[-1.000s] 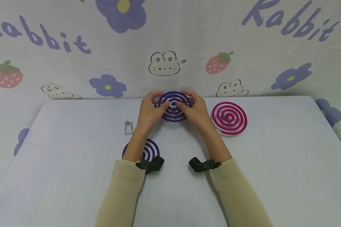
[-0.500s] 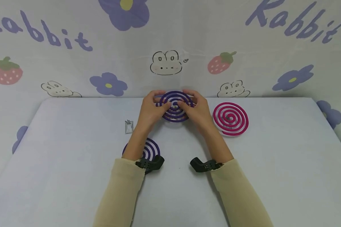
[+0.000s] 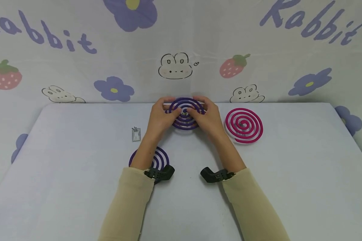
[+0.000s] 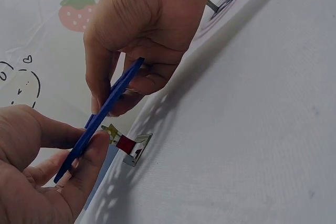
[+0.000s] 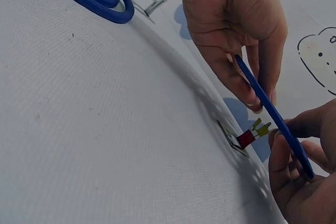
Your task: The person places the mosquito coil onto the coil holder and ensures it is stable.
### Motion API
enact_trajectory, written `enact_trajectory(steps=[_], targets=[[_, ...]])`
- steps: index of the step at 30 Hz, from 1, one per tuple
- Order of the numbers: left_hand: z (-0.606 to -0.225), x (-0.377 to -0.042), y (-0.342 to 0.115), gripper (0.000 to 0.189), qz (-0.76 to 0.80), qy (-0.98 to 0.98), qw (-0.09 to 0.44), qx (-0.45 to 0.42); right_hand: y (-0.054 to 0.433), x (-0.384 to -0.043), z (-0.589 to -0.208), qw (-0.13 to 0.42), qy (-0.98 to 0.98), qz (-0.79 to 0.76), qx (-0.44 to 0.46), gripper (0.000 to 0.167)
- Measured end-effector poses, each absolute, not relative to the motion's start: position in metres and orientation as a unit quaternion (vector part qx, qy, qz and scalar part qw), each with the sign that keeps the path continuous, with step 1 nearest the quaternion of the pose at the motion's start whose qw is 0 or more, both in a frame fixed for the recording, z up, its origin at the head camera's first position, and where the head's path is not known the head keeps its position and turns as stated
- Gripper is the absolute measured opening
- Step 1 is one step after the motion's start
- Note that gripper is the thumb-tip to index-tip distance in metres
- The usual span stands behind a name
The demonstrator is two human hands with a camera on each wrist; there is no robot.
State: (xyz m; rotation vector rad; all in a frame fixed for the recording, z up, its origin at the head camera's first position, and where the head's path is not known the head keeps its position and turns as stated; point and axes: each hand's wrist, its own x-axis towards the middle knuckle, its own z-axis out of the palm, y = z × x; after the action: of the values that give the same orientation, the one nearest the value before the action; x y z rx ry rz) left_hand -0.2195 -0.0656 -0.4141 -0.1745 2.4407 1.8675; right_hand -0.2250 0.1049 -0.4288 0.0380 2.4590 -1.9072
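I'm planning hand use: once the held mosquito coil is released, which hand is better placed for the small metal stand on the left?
Probably the left hand: it is nearer the small metal stand, while the right hand is across the held mosquito coil. Both pinch that coil, so neither is free.

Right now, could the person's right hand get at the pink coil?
Probably not without letting go: the right hand is holding a dark coil, though nothing visible blocks the pink coil.

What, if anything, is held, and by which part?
The raised blue-violet coil, pinched at its sides by the left hand and right hand, thumbs near its centre.
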Motion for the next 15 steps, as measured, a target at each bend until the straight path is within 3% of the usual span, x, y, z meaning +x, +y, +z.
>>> enact_trajectory(steps=[15], targets=[[-0.4217, -0.2204, -0.0636, 0.047, 0.599, 0.798, 0.023, -0.066, 0.1034, -0.2261, -0.4327, 0.013, 0.791, -0.612, 0.015, 0.049]])
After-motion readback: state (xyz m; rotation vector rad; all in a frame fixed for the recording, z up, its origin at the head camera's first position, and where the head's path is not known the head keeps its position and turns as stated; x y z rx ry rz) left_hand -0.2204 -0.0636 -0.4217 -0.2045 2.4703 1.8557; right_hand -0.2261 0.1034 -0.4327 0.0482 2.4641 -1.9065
